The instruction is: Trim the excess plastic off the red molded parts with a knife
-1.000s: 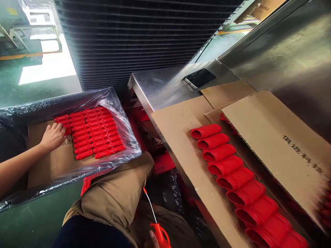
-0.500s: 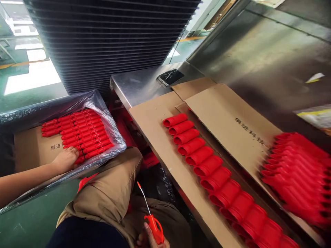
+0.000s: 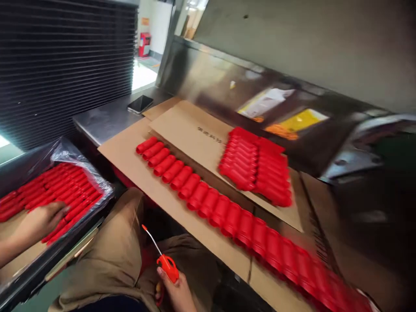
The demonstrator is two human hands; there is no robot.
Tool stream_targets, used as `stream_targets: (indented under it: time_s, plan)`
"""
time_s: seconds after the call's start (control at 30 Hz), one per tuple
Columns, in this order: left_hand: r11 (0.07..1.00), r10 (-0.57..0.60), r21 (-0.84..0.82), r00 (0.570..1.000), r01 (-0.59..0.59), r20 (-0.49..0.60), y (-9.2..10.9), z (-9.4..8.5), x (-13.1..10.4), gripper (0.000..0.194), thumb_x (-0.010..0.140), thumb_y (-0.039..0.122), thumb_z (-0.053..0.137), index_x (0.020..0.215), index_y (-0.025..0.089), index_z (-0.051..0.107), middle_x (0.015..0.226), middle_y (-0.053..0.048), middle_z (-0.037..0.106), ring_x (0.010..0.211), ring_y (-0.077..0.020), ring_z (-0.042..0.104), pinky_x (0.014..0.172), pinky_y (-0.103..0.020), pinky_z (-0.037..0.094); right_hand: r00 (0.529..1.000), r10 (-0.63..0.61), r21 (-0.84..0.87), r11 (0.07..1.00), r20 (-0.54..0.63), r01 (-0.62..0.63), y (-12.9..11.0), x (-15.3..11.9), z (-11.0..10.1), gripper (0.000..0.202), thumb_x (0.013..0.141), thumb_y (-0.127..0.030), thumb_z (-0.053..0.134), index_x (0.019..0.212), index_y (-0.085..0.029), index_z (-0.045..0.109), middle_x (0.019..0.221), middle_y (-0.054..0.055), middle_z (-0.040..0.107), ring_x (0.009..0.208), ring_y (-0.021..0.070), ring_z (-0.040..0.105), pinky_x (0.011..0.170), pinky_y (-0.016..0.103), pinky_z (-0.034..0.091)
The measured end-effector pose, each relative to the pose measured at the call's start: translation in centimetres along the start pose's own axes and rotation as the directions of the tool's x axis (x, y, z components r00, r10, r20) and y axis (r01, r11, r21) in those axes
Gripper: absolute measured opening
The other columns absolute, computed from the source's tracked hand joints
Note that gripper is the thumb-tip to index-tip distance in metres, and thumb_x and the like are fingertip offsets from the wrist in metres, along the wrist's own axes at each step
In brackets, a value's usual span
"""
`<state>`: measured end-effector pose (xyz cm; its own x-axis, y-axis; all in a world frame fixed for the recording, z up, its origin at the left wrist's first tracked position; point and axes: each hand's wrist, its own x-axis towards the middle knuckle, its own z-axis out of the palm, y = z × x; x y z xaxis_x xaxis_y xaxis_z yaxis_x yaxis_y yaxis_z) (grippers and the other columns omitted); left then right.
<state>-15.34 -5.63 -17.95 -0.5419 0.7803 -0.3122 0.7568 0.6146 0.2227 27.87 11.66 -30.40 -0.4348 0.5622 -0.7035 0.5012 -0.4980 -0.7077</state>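
In the lower middle, my right hand (image 3: 180,292) is wrapped round a red air blow gun (image 3: 169,268), its thin metal nozzle pointing up and left towards my knee. My left hand (image 3: 43,223) is over the plastic-lined box (image 3: 105,190) at the left, above packed rows of red tubular parts (image 3: 74,190). Its fingers reach rightward, slightly blurred, and I see nothing held in them. A long row of red sleeves (image 3: 191,186) lies side by side on the cardboard-covered bench (image 3: 126,143) to my right.
A stack of red sleeves (image 3: 253,169) rests on a cardboard sheet (image 3: 182,119) behind the row. A phone (image 3: 140,104) lies on the metal bench corner. Yellow-and-white packets (image 3: 302,121) are at the back. A black ribbed stack (image 3: 65,56) stands behind the box.
The view has swung to the right, showing more of the bench. My left hand has come up from the near end of the packed parts. The right hand keeps the air blow gun.
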Motion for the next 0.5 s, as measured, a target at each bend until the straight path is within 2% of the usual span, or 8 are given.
stream_targets:
  time_s: [0.07,0.13,0.2,0.23,0.3,0.37,0.43,0.5]
  plan:
    - [0.996,0.091,0.000,0.978,-0.093,-0.185,3.7,-4.9,2.6,0.050,0.100,0.050,0.021,0.104,0.028,0.065,0.106,-0.013,0.081,0.096,-0.0313,0.079,0.090,-0.045,0.060,1.000,0.001,0.031,1.000,-0.002,-0.001,0.4,0.7,0.2,0.085,0.056,-0.101,0.073,0.080,-0.020,0.063,0.049,0.001,0.062,0.044,0.0206,0.065,0.043,0.026,0.051]
    - [0.978,0.206,0.024,0.930,-0.209,-0.304,9.1,-9.5,5.7,0.062,0.098,0.060,0.022,0.121,0.021,0.065,0.121,-0.017,0.077,0.110,-0.0319,0.074,0.100,-0.045,0.057,1.000,0.004,0.057,0.998,0.009,-0.004,0.8,1.2,0.2,0.090,0.053,-0.102,0.072,0.086,-0.019,0.063,0.049,0.000,0.061,0.044,0.0202,0.065,0.044,0.026,0.051]
    - [0.950,0.310,0.072,0.886,-0.305,-0.343,15.1,-12.9,8.8,0.071,0.095,0.063,0.028,0.137,0.017,0.061,0.137,-0.017,0.070,0.129,-0.0327,0.065,0.112,-0.045,0.049,1.000,0.000,0.079,0.997,0.021,-0.001,1.3,1.6,0.2,0.095,0.052,-0.104,0.070,0.094,-0.019,0.064,0.049,-0.002,0.062,0.044,0.0205,0.065,0.044,0.027,0.052]
    - [0.940,0.341,0.098,0.880,-0.328,-0.330,18.0,-14.0,10.2,0.074,0.094,0.064,0.034,0.146,0.016,0.056,0.144,-0.017,0.066,0.137,-0.0334,0.060,0.118,-0.045,0.044,1.000,-0.005,0.090,0.996,0.027,0.003,1.4,1.6,0.2,0.098,0.052,-0.104,0.069,0.098,-0.018,0.064,0.050,-0.002,0.062,0.045,0.0207,0.065,0.045,0.027,0.052]
    - [0.942,0.333,0.140,0.905,-0.305,-0.264,22.8,-15.1,12.6,0.084,0.085,0.071,0.050,0.146,0.013,0.056,0.135,-0.021,0.069,0.127,-0.0402,0.065,0.110,-0.050,0.049,0.999,-0.019,0.111,0.994,0.032,0.015,1.8,1.7,0.1,0.101,0.051,-0.105,0.067,0.101,-0.018,0.065,0.049,-0.003,0.060,0.044,0.0204,0.065,0.045,0.026,0.051]
    - [0.954,0.273,0.180,0.943,-0.240,-0.191,26.1,-15.2,14.1,0.092,0.075,0.075,0.062,0.140,0.010,0.060,0.123,-0.025,0.071,0.115,-0.0453,0.070,0.096,-0.053,0.055,0.999,-0.033,0.139,0.990,0.036,0.027,2.1,1.7,0.0,0.101,0.049,-0.106,0.066,0.100,-0.018,0.064,0.047,-0.004,0.058,0.044,0.0196,0.064,0.045,0.026,0.049]
    - [0.959,0.214,0.218,0.966,-0.180,-0.143,27.9,-14.9,14.8,0.094,0.069,0.075,0.067,0.136,0.008,0.061,0.123,-0.028,0.069,0.112,-0.0483,0.070,0.089,-0.053,0.056,0.998,-0.046,0.173,0.984,0.044,0.037,2.4,1.8,0.0,0.100,0.050,-0.105,0.066,0.100,-0.019,0.063,0.047,-0.005,0.057,0.044,0.0188,0.063,0.045,0.025,0.049]
    - [0.957,0.183,0.248,0.976,-0.150,-0.118,28.5,-14.7,15.0,0.096,0.069,0.071,0.068,0.138,0.006,0.058,0.127,-0.031,0.067,0.118,-0.0488,0.068,0.090,-0.051,0.056,0.997,-0.060,0.206,0.977,0.058,0.046,2.5,2.0,-0.1,0.096,0.052,-0.104,0.068,0.099,-0.020,0.062,0.048,-0.005,0.057,0.043,0.0178,0.062,0.045,0.025,0.049]
